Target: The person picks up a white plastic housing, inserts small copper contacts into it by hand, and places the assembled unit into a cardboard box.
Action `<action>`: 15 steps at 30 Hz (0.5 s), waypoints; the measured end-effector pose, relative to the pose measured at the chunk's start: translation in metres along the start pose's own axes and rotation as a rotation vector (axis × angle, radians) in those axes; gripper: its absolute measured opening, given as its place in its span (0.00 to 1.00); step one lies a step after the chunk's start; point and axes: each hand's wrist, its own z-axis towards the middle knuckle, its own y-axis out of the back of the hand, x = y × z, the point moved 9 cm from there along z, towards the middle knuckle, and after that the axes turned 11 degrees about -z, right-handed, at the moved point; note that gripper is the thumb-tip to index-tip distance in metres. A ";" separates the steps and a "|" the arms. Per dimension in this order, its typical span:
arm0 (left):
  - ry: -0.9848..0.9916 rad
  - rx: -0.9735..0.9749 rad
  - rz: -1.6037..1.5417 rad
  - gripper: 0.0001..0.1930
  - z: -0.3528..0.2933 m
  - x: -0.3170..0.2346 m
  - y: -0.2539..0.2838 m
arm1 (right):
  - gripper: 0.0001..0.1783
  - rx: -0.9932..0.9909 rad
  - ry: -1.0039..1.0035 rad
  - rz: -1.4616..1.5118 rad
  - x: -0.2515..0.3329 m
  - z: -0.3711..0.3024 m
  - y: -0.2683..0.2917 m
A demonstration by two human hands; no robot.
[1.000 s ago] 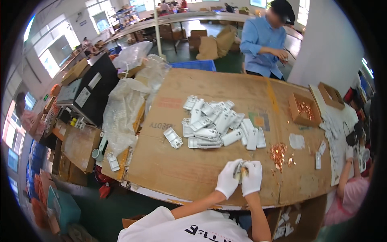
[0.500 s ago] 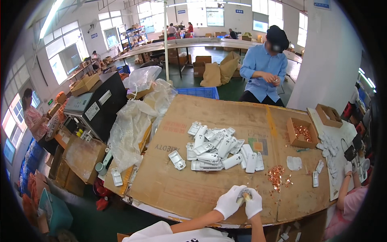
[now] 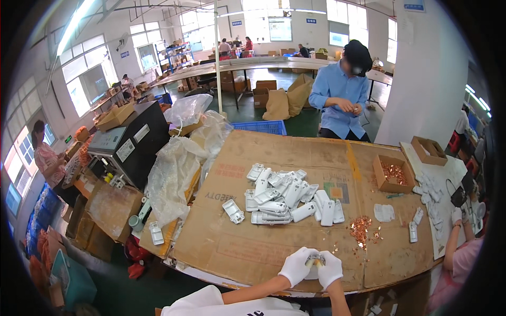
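Small part (image 3: 315, 258), mostly hidden, is over the near edge of the table (image 3: 216, 245), before the white casings (image 3: 293, 195); I have left hand (image 3: 297, 267) and right hand (image 3: 330, 270) closed around it. The step looks like close fingertip work; the next move, I judge, calls for a steady two-handed hold.

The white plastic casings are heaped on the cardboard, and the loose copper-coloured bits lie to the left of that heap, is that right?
Not quite: the head view shows the loose copper-coloured bits to the right of the heaped white plastic casings, which do lie on the cardboard.
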 end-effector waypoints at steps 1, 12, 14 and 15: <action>0.001 -0.001 0.002 0.12 0.001 -0.001 0.000 | 0.12 0.001 0.001 0.002 -0.002 -0.001 0.001; 0.016 -0.052 -0.060 0.09 0.022 0.009 0.001 | 0.32 -0.162 0.013 -0.041 0.016 -0.013 -0.006; 0.107 -0.015 -0.118 0.10 0.023 0.009 0.006 | 0.41 -0.153 -0.003 -0.036 0.022 -0.018 -0.008; 0.108 -0.016 -0.117 0.10 0.022 0.009 0.004 | 0.48 -0.068 -0.110 -0.077 0.026 -0.020 -0.012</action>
